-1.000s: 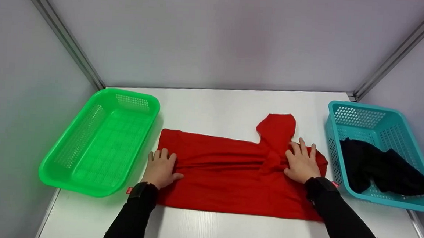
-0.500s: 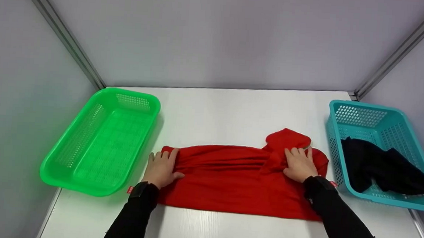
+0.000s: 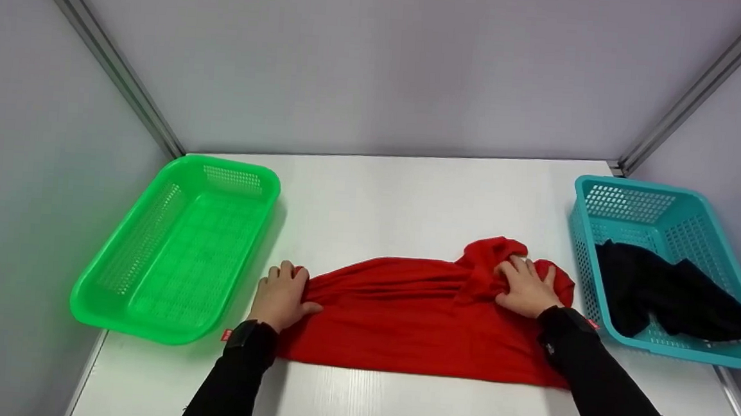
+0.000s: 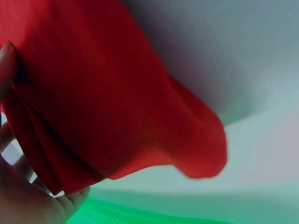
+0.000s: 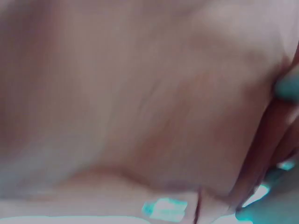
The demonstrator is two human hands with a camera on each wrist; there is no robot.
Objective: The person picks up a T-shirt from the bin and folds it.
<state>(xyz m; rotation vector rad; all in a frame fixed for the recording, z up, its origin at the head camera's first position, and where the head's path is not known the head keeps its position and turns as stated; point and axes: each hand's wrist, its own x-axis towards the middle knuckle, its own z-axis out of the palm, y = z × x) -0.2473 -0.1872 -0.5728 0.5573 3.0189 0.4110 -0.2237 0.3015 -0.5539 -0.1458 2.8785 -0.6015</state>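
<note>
A red garment (image 3: 389, 318) lies wide across the white table, its far side gathered into long creases. At its left end my left hand (image 3: 280, 298) grips the far edge, fingers over the cloth and thumb spread to the right. In the left wrist view, red cloth (image 4: 103, 107) hangs between thumb and fingers (image 4: 70, 200). My right hand (image 3: 527, 291) grips bunched cloth at the right end, where a rounded flap (image 3: 493, 251) sticks out at the far side; I cannot tell if it is a hood or sleeve. Blurred skin fills most of the right wrist view.
A green basket (image 3: 163, 333) stands on the left of the table (image 3: 371, 195). On the right is a blue basket (image 3: 683, 352) with a black cloth (image 3: 667, 294) in it. Grey walls (image 3: 405, 68) enclose the back and both sides.
The garment's far edge and its flap have come nearer to me and bunched up under both hands. The fingers of both hands have drawn in on the cloth.
</note>
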